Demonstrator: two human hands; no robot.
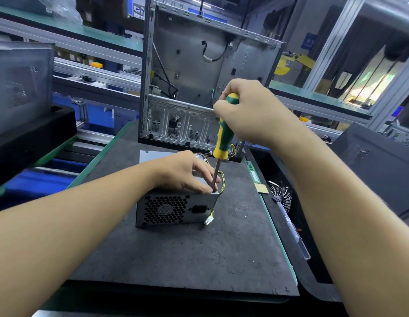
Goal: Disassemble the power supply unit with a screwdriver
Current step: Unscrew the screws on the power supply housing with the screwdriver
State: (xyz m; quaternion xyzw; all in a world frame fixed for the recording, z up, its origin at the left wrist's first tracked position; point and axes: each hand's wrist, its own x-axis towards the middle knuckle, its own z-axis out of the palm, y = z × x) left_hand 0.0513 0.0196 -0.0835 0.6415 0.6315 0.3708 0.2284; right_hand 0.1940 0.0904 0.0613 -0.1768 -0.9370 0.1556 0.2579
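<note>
The grey metal power supply unit [176,209], a box with a honeycomb fan grille and a black mains socket facing me, sits near the middle of the dark foam work mat [199,259]. Its cover looks fully in place, so I judge the job barely begun: this top corner screw is the one in hand, and any others (I cannot see them from here) are still to come out before the lid lifts. My left hand [185,172] lies on the top of the box, fingers nearly straight, pressing it down just beside the tool's tip. My right hand [249,113] is wrapped round the top of the green-and-yellow-handled screwdriver [224,136], which stands almost upright with its shaft down at the near right corner. Yellow and black cables [221,177] trail off the right side. Behind stands the bare grey steel computer case [199,76].
</note>
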